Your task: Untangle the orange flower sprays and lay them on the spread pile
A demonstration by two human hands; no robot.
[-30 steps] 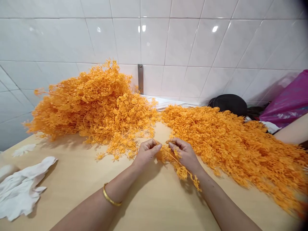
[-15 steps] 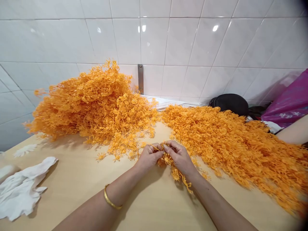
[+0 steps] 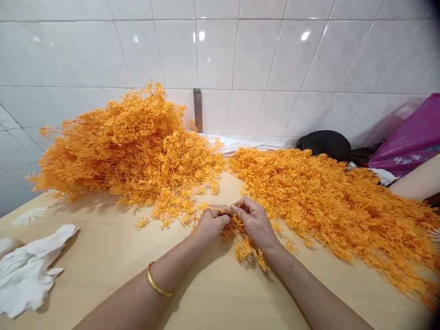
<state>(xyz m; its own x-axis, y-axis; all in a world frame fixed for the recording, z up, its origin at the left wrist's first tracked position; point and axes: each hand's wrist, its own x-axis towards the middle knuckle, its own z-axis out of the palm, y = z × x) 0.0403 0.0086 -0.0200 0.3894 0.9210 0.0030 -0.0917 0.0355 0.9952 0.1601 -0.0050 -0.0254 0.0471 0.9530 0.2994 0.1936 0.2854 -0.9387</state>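
My left hand [image 3: 212, 223] and my right hand [image 3: 256, 222] meet over the table, fingertips pinched close together. Between them runs an orange plastic flower sprig [image 3: 242, 249], its thin stem gripped by both hands and its spiky heads hanging below my right hand. The exact spot under the fingertips is hidden. Behind my left hand rises a tall tangled pile of orange sprigs [image 3: 134, 146]. A flatter heap of the same orange sprigs [image 3: 330, 197] spreads out to the right of my right hand.
A crumpled white cloth [image 3: 34, 270] and a white flower-shaped piece [image 3: 29, 216] lie on the left of the wooden table [image 3: 113, 284]. At the back right are a black pouch [image 3: 325, 144], a purple bag [image 3: 405, 137] and part of another person's arm [image 3: 417, 178]. A tiled wall stands behind.
The view has shifted slightly. My hands stay pinched together on the sprig, while its hanging flower heads have swung a little left and turned.
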